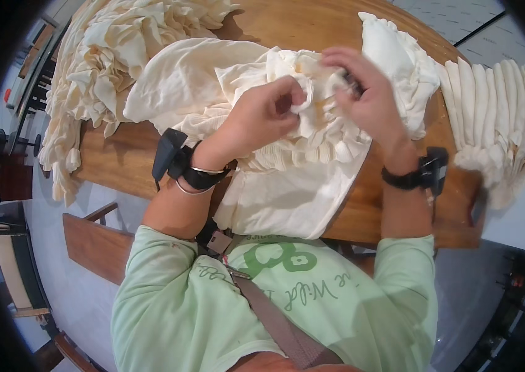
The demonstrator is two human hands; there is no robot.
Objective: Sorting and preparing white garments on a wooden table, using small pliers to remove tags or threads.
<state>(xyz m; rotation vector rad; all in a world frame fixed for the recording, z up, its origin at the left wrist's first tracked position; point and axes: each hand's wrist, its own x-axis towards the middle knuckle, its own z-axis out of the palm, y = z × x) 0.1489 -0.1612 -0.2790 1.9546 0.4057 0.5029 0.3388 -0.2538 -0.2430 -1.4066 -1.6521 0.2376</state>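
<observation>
Cream knitted fabric pieces with ribbed edges (285, 156) lie bunched before me, part of the cloth hanging over the table's near edge towards my lap. My left hand (274, 111) pinches a fold of this cream fabric between thumb and fingers. Just right of it, my right hand (364, 90) is raised over the same bunch, blurred, its fingers curled around a small dark object that I cannot make out clearly. A smooth cream panel (178, 79) spreads out to the left of my hands.
A large loose heap of cream fabric (118, 51) covers the wooden table's (290, 18) far left and hangs over its side. A folded white bundle (392, 60) lies right of my hands. Further right, a row of folded cream pieces (490, 102) rests by the table's edge.
</observation>
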